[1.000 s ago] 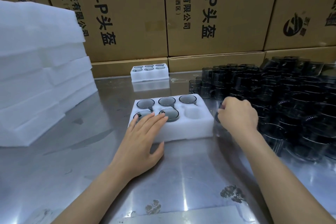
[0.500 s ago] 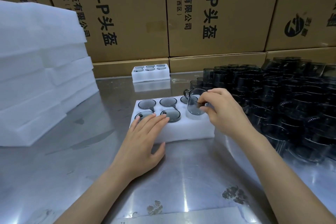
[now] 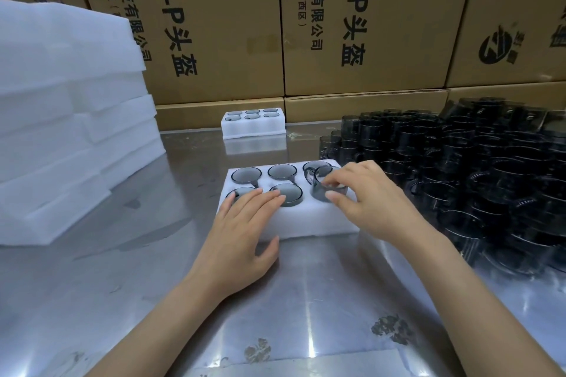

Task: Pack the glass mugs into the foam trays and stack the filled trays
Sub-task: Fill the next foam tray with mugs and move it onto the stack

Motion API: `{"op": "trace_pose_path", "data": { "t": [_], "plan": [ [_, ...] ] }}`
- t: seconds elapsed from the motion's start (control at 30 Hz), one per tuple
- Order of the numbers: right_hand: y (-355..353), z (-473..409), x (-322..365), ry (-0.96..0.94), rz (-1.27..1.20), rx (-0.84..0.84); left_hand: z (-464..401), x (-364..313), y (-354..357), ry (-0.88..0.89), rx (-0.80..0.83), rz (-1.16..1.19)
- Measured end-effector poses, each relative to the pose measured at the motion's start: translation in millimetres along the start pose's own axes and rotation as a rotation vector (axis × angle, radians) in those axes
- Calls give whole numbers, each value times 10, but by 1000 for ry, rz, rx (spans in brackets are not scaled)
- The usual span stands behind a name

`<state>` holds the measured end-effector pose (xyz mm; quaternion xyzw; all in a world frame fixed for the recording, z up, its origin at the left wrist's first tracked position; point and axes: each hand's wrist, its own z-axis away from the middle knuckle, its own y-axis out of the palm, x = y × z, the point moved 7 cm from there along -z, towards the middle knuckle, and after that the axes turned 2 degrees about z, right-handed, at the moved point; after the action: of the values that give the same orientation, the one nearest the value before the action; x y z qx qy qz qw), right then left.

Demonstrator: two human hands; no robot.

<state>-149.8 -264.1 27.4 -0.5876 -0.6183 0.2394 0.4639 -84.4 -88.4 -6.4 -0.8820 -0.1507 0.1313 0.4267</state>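
Right hand (image 3: 372,202): fingers curled around smoky grey glass mug (image 3: 326,188), partly sunk in near-right pocket of white six-pocket foam tray (image 3: 306,223) on steel table (image 3: 153,269). Left hand (image 3: 242,232): flat, fingers straight, pressing tray's near-left edge. Loose dark glass mugs (image 3: 474,177) heaped right.
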Motion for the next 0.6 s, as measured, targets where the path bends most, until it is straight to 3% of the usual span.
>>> {"op": "trace_pose_path", "data": {
  "t": [0.13,0.33,0.6],
  "plan": [
    [-125,-24,-20,-8,-97,-157,-105,-137,-1,24,-20,13],
    [186,-55,-34,12,-58,26,-387,-368,210,83,61,-6],
    [400,-44,-4,86,125,257,-450,-326,256,23,52,-79]
  ]
}}
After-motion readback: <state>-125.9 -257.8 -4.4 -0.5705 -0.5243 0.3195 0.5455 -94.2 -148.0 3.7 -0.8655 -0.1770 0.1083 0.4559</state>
